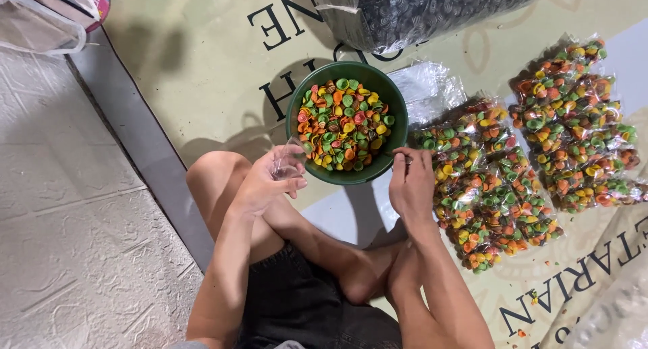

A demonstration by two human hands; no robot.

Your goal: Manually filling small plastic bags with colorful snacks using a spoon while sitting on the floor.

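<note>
A: Your left hand [264, 183] has a small clear cup [286, 164] pinched between thumb and fingers, mouth tipped toward the bowl [401, 123]. Held right at the rim, so it looks ready to scoop without a reach.

B: And your right hand [410, 183]? Fingers curled in at the bowl's near edge, touching it. You may be pinching something thin there, but I can't tell what, or whether that grip is closed on anything.

A: The bowl sits on the mat [202, 65] just past your crossed legs, heaped with snacks [343, 123] in orange, green and yellow. Dead centre between both hands, which suits two-handed work.

B: Look right: filled bags [499, 187] in rows, a second batch [580, 126] beyond them, all on your right-hand side, within easy reach.

A: Pose now. Left wrist cocked, forearm resting over your knee. Right forearm runs straight up from your lap, palm turned down.

B: Empty clear bags [428, 86] lie by the bowl, a big dark sack [418, 11] behind.
</note>
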